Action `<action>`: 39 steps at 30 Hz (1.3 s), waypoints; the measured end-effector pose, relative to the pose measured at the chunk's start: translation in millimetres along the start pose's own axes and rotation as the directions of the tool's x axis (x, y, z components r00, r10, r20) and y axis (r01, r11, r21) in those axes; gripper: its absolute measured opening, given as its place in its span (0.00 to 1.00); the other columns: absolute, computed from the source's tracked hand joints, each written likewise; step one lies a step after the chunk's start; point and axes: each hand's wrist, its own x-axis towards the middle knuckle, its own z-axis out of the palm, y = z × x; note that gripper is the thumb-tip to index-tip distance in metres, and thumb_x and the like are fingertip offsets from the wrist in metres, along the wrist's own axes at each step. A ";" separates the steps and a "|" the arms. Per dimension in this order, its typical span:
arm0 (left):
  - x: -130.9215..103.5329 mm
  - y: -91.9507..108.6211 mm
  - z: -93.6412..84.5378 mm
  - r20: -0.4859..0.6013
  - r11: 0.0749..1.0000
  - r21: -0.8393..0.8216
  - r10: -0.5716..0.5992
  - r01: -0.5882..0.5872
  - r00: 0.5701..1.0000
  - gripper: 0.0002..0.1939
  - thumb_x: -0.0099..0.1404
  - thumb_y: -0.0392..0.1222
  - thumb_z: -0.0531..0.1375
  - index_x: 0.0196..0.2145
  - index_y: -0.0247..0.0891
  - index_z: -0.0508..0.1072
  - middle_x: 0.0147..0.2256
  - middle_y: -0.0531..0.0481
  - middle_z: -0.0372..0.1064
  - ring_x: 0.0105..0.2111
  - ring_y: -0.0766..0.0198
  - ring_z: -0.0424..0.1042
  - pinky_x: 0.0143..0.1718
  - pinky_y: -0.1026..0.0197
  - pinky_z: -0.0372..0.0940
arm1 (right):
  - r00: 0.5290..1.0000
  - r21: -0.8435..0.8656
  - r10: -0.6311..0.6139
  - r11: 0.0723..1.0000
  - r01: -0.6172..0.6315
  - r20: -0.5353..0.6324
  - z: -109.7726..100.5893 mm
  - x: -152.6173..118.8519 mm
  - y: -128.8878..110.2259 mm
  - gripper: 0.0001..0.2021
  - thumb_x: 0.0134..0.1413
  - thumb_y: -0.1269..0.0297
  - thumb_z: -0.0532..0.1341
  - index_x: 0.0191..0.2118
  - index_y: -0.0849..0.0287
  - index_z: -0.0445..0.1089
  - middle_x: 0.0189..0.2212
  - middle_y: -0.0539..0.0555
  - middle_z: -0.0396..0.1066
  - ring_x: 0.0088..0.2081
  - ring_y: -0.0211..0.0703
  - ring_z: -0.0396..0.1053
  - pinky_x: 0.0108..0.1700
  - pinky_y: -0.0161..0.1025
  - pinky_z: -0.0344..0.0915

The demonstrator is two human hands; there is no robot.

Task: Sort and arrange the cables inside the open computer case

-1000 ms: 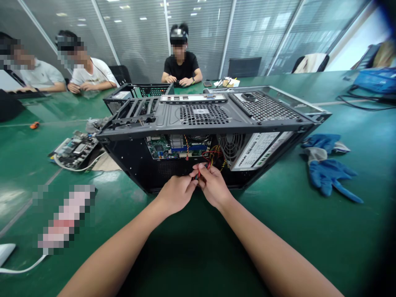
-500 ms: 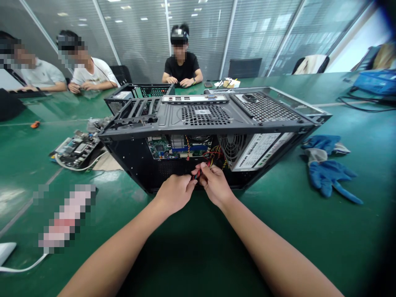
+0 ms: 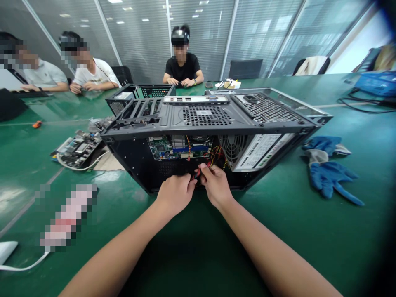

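Observation:
A black computer case [image 3: 133, 165] stands on the green table with its open side toward me. Inside it show a green motherboard [image 3: 159, 147] and a power supply [image 3: 262, 152] with a fan grille and a label. Coloured power cables [image 3: 215, 156] run from beside the supply down to my hands. My left hand [image 3: 175, 190] is closed on the left end of the red and black cable bundle. Close beside it, my right hand [image 3: 215, 183] pinches the same cables between thumb and fingers. The ends of the cables are hidden by my fingers.
Blue work gloves [image 3: 329, 175] lie to the right. On the left are a circuit board assembly [image 3: 78, 148], a blurred pink object [image 3: 69, 216] and an orange item [image 3: 37, 124]. Another case [image 3: 123, 95] stands behind. Three people sit across the table.
My fingers have shifted slightly on the cables, and a little more of the red and black bundle shows between my hands. The case stays in place.

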 end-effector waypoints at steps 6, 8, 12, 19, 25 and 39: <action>3.7 -1.7 -5.6 0.396 0.487 -0.810 0.041 0.328 0.917 0.15 0.71 0.48 0.50 0.34 0.34 0.68 0.23 0.52 0.67 0.20 0.65 0.71 0.24 0.64 0.62 | 0.987 0.072 0.114 0.990 -0.122 0.117 -3.8 1.6 -9.3 0.19 0.38 0.51 0.72 0.28 0.62 0.71 0.19 0.48 0.68 0.18 0.29 0.57 0.20 0.31 0.55; 6.1 -2.5 -2.0 0.475 0.162 -0.875 0.102 0.457 0.874 0.15 0.72 0.47 0.50 0.37 0.32 0.69 0.25 0.50 0.69 0.21 0.65 0.73 0.25 0.64 0.64 | 0.976 0.078 0.141 0.985 -0.155 0.167 -5.1 1.8 -11.0 0.19 0.39 0.50 0.72 0.28 0.61 0.70 0.16 0.45 0.64 0.16 0.30 0.56 0.19 0.31 0.55; 13.6 -5.1 8.5 0.572 -0.208 -0.768 0.204 0.606 0.795 0.18 0.73 0.43 0.47 0.38 0.28 0.72 0.25 0.48 0.69 0.21 0.67 0.72 0.23 0.67 0.64 | 0.964 0.079 0.162 0.980 -0.182 0.210 -8.3 2.8 -11.3 0.19 0.40 0.51 0.72 0.29 0.60 0.70 0.14 0.42 0.59 0.15 0.29 0.55 0.17 0.31 0.56; 16.7 -3.7 15.7 0.499 -0.264 -0.789 0.254 0.555 0.829 0.17 0.73 0.39 0.49 0.37 0.26 0.73 0.29 0.45 0.72 0.13 0.79 0.56 0.16 0.71 0.53 | 0.946 0.128 0.172 0.969 -0.213 0.273 -8.6 -0.3 -15.7 0.17 0.41 0.53 0.72 0.30 0.61 0.71 0.11 0.41 0.55 0.12 0.27 0.50 0.14 0.28 0.52; 15.1 1.0 19.6 0.376 0.091 -0.926 0.123 0.367 0.919 0.14 0.70 0.44 0.53 0.32 0.31 0.69 0.21 0.52 0.67 0.11 0.78 0.52 0.14 0.71 0.46 | 0.971 0.069 0.154 0.983 -0.169 0.180 -2.8 -1.4 -15.1 0.19 0.40 0.49 0.71 0.27 0.60 0.70 0.12 0.43 0.58 0.13 0.33 0.57 0.15 0.32 0.55; 13.8 5.7 6.8 0.487 0.037 -0.872 0.163 0.488 0.858 0.14 0.72 0.43 0.50 0.31 0.34 0.66 0.19 0.58 0.60 0.09 0.80 0.46 0.13 0.73 0.42 | 0.976 0.076 0.162 0.982 -0.174 0.143 -4.0 1.0 -15.2 0.17 0.39 0.51 0.71 0.28 0.60 0.71 0.14 0.45 0.62 0.15 0.34 0.57 0.18 0.34 0.57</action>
